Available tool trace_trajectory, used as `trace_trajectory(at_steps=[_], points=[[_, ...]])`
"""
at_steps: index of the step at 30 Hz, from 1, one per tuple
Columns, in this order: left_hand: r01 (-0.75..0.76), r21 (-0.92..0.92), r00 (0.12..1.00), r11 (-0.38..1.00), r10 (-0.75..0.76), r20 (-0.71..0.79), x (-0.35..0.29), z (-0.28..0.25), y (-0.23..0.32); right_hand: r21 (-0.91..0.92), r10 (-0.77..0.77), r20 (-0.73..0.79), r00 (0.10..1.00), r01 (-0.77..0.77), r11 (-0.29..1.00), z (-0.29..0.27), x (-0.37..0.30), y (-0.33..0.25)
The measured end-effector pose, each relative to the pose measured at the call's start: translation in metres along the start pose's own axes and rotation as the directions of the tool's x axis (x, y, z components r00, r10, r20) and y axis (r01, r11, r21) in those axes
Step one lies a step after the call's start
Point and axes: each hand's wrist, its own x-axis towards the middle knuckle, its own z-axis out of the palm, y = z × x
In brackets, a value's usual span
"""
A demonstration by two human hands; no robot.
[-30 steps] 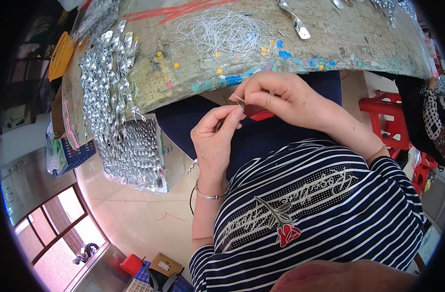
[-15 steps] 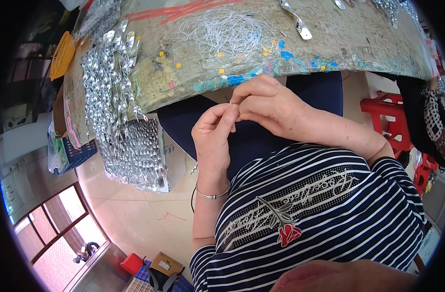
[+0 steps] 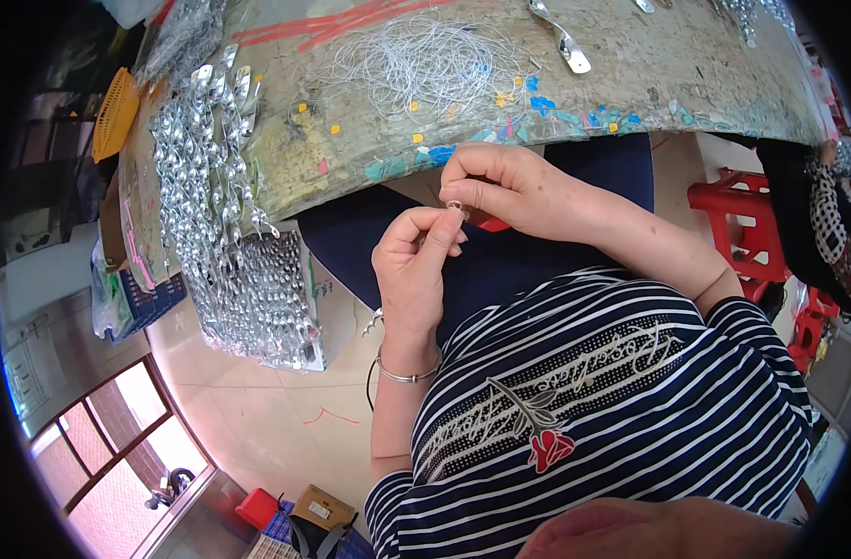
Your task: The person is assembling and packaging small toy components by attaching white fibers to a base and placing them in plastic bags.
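Observation:
Over my lap, just off the near table edge, my left hand point(image 3: 414, 265) is closed in a pinch of thumb and forefinger. A small, pale, shiny loop point(image 3: 455, 205) sits at its fingertips. My right hand point(image 3: 523, 191) is also pinched, its thumb and forefinger meeting at the same loop from the right. Whether the loop is cord or metal is too small to tell. On the table ahead lies a tangle of thin whitish strings point(image 3: 425, 70). Beside my left wrist, a bit of silvery twisted strip point(image 3: 374, 322) shows.
Silvery twisted strands point(image 3: 202, 158) drape over the worn table point(image 3: 630, 93) at left, above more bagged strands point(image 3: 267, 317). A loose twisted silver strip point(image 3: 567, 47) lies at the far right. A yellow basket point(image 3: 116, 114) hangs left; red stools point(image 3: 737, 224) stand right.
My hands have moved slightly apart, and the small shiny loop now shows between the fingertips. The right hand's fingers have shifted, with the thumb now visible. The view has shifted slightly.

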Motion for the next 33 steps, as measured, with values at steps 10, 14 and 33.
trace_trajectory(at_steps=[10,14,33], points=[[0.03,-0.063,0.996,0.998,-0.034,-0.079,0.0,-0.002,0.001,-0.243,-0.274,-0.1,0.956,0.244,0.939,-0.005,0.004,0.005],[-0.03,0.005,0.992,1.0,0.03,-0.126,-0.002,0.0,0.001,-0.389,-0.472,-0.097,0.876,0.403,0.828,-0.002,-0.002,0.003],[-0.376,0.452,0.914,0.809,0.403,0.038,-0.001,0.003,-0.007,-0.653,-0.514,-0.035,0.857,0.37,0.661,-0.002,-0.007,0.001]])
